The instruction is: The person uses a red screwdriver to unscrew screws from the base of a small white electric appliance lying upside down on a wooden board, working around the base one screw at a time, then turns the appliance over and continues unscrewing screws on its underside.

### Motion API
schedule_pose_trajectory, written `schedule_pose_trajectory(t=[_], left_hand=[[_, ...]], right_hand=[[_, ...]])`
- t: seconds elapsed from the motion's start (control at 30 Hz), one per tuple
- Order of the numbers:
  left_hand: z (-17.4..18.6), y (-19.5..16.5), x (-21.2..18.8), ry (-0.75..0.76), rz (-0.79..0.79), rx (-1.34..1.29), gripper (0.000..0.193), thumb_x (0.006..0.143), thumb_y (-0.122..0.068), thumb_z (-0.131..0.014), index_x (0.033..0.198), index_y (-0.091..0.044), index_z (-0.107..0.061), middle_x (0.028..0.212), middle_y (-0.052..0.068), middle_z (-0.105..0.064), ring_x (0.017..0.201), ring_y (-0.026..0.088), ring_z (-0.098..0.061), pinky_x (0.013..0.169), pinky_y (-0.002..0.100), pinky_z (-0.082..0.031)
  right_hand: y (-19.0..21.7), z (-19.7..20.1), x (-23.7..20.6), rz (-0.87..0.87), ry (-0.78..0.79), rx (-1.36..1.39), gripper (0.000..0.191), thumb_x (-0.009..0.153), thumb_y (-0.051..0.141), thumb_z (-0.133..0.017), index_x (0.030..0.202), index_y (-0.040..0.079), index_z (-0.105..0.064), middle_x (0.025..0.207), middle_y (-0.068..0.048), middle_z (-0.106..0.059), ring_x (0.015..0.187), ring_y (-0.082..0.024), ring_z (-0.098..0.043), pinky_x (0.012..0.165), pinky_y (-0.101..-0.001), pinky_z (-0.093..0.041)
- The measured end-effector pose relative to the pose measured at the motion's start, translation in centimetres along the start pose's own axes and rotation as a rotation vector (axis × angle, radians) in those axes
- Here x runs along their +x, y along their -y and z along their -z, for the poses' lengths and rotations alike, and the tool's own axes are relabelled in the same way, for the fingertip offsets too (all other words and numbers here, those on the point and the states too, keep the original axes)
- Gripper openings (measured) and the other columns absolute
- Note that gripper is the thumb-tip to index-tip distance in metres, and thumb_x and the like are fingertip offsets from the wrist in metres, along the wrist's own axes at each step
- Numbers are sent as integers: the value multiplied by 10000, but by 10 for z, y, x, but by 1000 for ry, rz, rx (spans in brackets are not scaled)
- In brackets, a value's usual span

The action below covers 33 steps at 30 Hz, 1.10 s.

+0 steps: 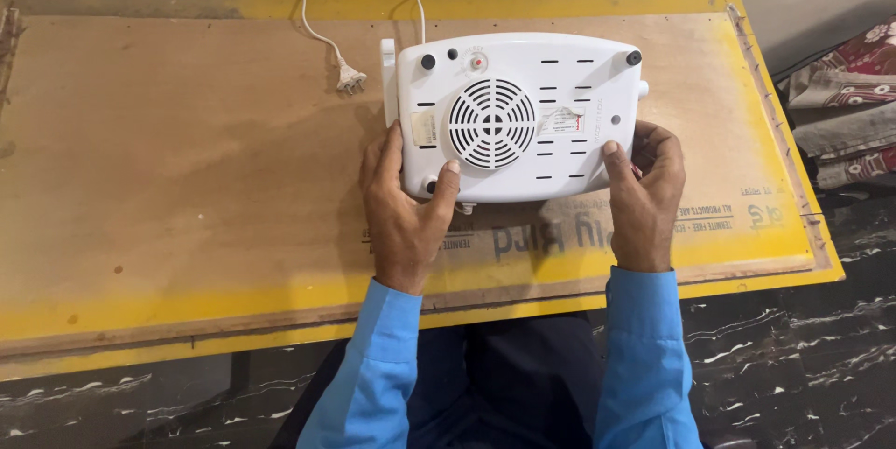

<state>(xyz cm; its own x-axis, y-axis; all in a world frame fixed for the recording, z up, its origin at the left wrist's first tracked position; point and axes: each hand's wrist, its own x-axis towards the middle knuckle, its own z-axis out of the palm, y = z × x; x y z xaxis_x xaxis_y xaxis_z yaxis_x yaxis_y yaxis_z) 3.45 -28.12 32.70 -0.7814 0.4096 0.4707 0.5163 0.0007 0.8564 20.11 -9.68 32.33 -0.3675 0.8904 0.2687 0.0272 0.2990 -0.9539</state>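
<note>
On the left, a white plug (350, 80) lies on the wooden board (187, 178), its cord running up. Your left hand (403, 216) curls around the near left corner of the white box (518, 113), thumb on top. The box sits bottom-up on the board. Your right hand (644, 197) grips its near right corner the same way.

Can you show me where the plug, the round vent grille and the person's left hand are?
plug (350, 80), head view, on its white body.
round vent grille (492, 123), head view, at its centre.
left hand (403, 211), head view, on the back of the hand.
</note>
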Motion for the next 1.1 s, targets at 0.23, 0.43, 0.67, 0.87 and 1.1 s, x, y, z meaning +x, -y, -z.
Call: schedule_pose_trajectory(t=[0.23, 0.43, 0.67, 0.87, 1.1], left_hand=[[4, 6, 2, 10, -18, -36, 610, 876, -119, -779, 1387, 115, -544, 1321, 210, -612, 1236, 339, -616, 1066, 430, -516], [3, 5, 1, 2, 104, -147, 601, 877, -120, -759, 1401, 76, -538, 1322, 190, -601, 1170, 303, -648, 994, 388, -556], [0, 2, -1, -48, -87, -1, 540, 844, -62, -764, 1329, 35, -547, 1354, 212, -574, 1262, 351, -557, 1061, 451, -469], [-3, 7, 11, -44, 136, -75, 563, 876, -130, -737, 1380, 44, -555, 1246, 149, -596, 1178, 317, -586, 1039, 432, -490], [-5, 3, 9, -67, -5, 112, 594, 844, -97, -778, 1364, 89, -560, 1220, 179, -588, 1182, 355, -538, 1062, 470, -435]], right_hand=[[2, 1, -1, -19, 42, 108, 337, 1005, 47, -655, 1296, -41, -510, 1178, -93, -600, 1054, -118, -588, 917, -276, -535], [4, 1, -4, -33, 39, 111, 345, 1003, 48, -653, 1306, -35, -510, 1175, -91, -600, 1042, -116, -581, 896, -273, -537], [4, 1, -3, -43, 20, 103, 353, 987, 34, -665, 1300, -50, -526, 1146, -102, -633, 1024, -114, -607, 878, -244, -526], [18, 3, -1, -130, 37, 84, 374, 958, 44, -652, 1310, -43, -562, 1119, -87, -668, 953, -91, -618, 781, -224, -514], [28, 4, 1, -177, 78, 161, 378, 917, -5, -619, 1281, -46, -528, 1140, -107, -659, 918, -89, -608, 683, -206, -467]])
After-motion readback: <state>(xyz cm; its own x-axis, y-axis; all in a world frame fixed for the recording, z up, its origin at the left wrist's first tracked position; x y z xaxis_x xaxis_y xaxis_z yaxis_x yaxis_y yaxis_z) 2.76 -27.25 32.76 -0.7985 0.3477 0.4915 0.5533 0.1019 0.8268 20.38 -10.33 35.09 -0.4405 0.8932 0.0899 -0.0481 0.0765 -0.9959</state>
